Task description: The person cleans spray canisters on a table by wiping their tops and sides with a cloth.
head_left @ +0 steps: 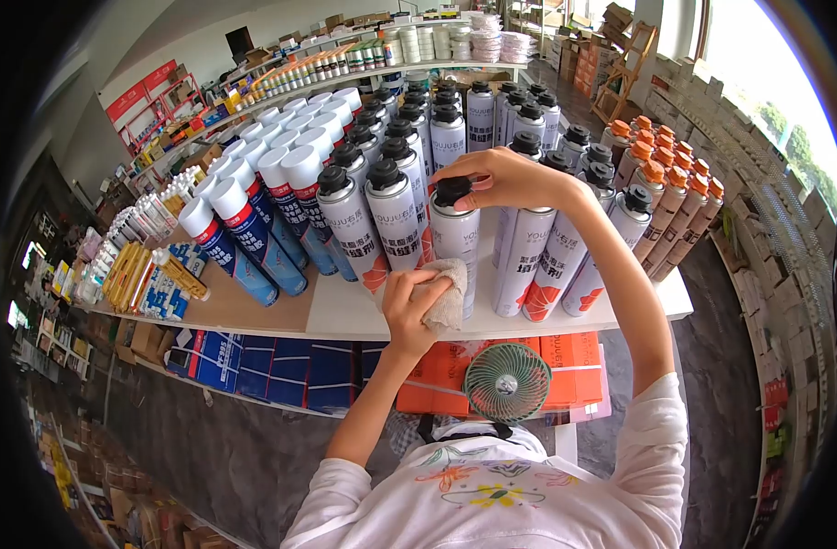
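Observation:
My right hand [505, 178] is closed around the black top of a white spray can [454, 236] at the front of the white shelf top [345, 311]. Against the lower part of that same can, my left hand [413, 306] presses a beige cloth [447, 295], its fingers bent over it. The can stands upright. Just left of it are similar cans with black caps [393, 215]; more of them [528, 247] stand to its right, under my right forearm.
Blue cans with white caps [245, 229] and yellow tubes [135, 274] fill the left side. Orange-capped bottles [652, 188] stand at the right. Below the top are orange boxes [437, 375], blue boxes [281, 371] and a round green fan [507, 382] near my body.

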{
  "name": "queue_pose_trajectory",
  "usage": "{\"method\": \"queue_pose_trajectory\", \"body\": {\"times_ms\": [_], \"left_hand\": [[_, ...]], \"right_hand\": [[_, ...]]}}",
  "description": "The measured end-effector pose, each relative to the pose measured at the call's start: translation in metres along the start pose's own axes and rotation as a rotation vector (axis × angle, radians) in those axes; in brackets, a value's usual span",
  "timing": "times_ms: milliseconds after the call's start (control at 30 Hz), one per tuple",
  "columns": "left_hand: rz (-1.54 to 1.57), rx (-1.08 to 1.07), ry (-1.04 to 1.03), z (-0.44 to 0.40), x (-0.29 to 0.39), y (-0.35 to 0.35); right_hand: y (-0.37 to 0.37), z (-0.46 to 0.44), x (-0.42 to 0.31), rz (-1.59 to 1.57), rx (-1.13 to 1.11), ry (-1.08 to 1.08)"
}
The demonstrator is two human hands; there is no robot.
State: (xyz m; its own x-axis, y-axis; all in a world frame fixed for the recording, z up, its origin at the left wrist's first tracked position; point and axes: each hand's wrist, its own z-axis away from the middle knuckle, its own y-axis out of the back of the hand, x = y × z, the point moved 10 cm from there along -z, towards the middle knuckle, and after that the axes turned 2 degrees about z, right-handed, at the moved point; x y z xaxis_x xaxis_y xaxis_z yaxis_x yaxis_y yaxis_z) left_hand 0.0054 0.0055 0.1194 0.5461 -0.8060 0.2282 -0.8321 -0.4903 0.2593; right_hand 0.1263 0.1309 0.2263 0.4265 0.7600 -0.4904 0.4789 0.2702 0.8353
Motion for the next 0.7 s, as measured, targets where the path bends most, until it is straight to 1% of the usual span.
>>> {"method": "queue_pose_trajectory", "body": {"times_ms": [67,133,200,300,367,467,500,533,600,633,700], "left_hand": [[0.009,0.009,-0.001,-0.012,0.008,0.003],[0.012,0.016,-0.005,-0.024,0.01,0.005],[-0.014,0.048,-0.058,-0.037,0.013,0.006],[-0.05,0.045,-0.105,-0.065,0.022,0.005],[-0.106,0.034,-0.121,-0.068,0.021,0.0],[-0.051,0.064,-0.117,-0.043,0.019,-0.002],[-0.041,0.029,-0.142,-0.021,0.014,-0.01],[-0.041,0.03,-0.141,0.007,0.006,-0.015],[-0.051,-0.12,-0.146,0.049,-0.003,-0.037],[-0.049,-0.116,-0.151,0.052,0.001,-0.036],[-0.071,-0.172,-0.078,0.056,-0.001,-0.04]], "right_hand": [[0.004,-0.001,-0.007,-0.011,0.034,0.024],[0.005,-0.002,-0.006,0.096,0.019,-0.069],[0.009,-0.002,-0.008,0.102,0.026,-0.051],[0.008,-0.002,-0.013,0.154,0.026,-0.116],[0.009,0.001,-0.006,0.168,0.099,-0.215],[0.01,0.01,-0.014,0.151,0.154,-0.221],[0.01,0.013,-0.016,0.157,0.202,-0.255],[0.007,0.016,-0.016,0.123,0.202,-0.33],[0.007,0.015,-0.016,0.168,0.255,-0.256],[0.009,0.015,-0.016,0.172,0.259,-0.254],[0.011,0.013,-0.018,0.191,0.26,-0.208]]}}
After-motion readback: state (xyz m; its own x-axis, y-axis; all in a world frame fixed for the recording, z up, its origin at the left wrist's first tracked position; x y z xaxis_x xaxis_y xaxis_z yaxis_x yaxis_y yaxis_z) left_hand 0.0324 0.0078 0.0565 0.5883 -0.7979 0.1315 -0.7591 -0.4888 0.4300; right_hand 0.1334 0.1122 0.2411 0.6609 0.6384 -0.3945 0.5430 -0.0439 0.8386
